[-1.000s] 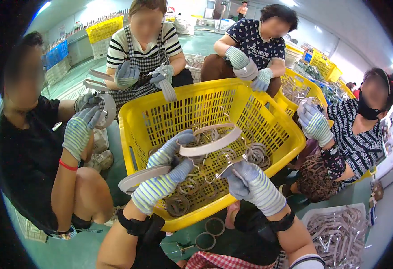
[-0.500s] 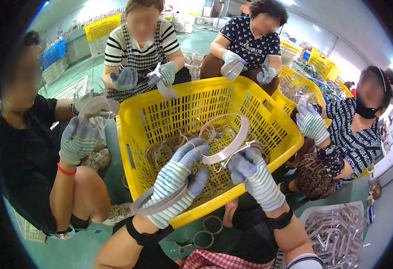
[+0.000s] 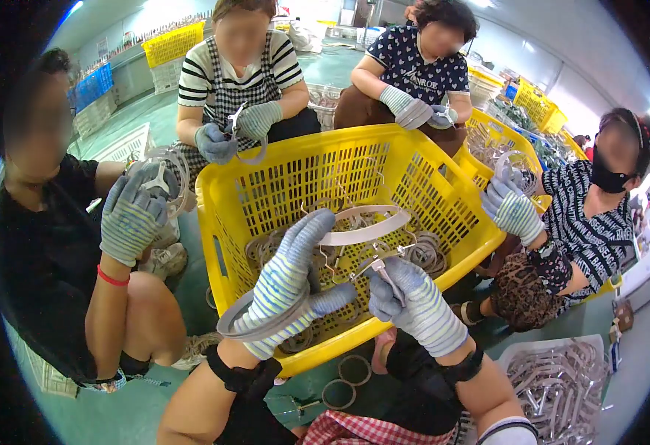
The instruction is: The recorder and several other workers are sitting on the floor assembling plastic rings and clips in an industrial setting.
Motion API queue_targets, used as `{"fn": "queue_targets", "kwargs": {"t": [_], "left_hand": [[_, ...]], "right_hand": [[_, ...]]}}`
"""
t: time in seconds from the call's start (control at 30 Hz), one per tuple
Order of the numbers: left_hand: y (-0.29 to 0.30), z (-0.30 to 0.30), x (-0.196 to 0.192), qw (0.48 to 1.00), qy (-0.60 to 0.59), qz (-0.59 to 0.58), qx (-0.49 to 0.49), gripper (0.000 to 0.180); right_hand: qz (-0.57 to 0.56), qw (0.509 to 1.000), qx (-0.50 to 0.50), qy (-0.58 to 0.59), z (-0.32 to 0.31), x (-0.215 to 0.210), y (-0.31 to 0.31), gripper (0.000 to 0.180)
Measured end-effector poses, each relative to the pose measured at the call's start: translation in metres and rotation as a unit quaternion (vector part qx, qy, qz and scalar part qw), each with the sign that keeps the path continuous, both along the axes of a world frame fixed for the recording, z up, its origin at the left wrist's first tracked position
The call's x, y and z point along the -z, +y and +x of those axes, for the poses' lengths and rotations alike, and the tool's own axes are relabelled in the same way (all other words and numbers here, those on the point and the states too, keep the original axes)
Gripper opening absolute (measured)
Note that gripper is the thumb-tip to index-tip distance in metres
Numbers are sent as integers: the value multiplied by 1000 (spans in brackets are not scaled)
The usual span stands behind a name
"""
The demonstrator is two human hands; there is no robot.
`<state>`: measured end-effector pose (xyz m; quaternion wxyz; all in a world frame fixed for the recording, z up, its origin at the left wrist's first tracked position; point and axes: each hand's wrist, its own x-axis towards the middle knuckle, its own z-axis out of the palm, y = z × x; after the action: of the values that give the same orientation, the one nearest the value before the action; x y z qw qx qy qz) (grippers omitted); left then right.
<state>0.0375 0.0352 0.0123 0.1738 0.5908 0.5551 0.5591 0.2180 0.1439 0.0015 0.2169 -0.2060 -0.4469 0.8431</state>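
Note:
My left hand (image 3: pixel 289 289), in a striped work glove, wears a grey metal band (image 3: pixel 245 320) looped round its wrist, and its fingers reach up to a pale metal hoop (image 3: pixel 375 222) held over the yellow basket (image 3: pixel 230 215). My right hand (image 3: pixel 414 304), gloved the same way, pinches the small metal clasp (image 3: pixel 375 267) hanging below that hoop. More grey rings (image 3: pixel 427 252) lie in a heap on the basket's floor.
Several gloved people sit around the basket, each handling a ring. A person's gloved hand (image 3: pixel 128 215) is at the left; another (image 3: pixel 512 211) is at the right rim. A white tray of metal parts (image 3: pixel 562 378) sits lower right. Loose rings (image 3: pixel 347 371) lie on the green floor.
My hands rose from the basket's floor and came together with the pale hoop. The left hand turned upward with the grey band still on the wrist; the right took hold of the clasp.

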Motion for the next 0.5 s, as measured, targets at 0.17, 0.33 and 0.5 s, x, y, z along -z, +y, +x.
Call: {"fn": "queue_targets", "kwargs": {"t": [0.17, 0.33, 0.5], "left_hand": [[1, -1, -1, 989, 125, 56, -54, 67], [0, 0, -10, 983, 153, 79, -60, 49], [-5, -1, -9, 990, 132, -14, -34, 50]], "right_hand": [[-71, 996, -48, 36, -2, 4, 0, 34], [114, 989, 34, -91, -9, -8, -10, 25], [218, 968, 73, -103, -12, -3, -8, 27]]}}
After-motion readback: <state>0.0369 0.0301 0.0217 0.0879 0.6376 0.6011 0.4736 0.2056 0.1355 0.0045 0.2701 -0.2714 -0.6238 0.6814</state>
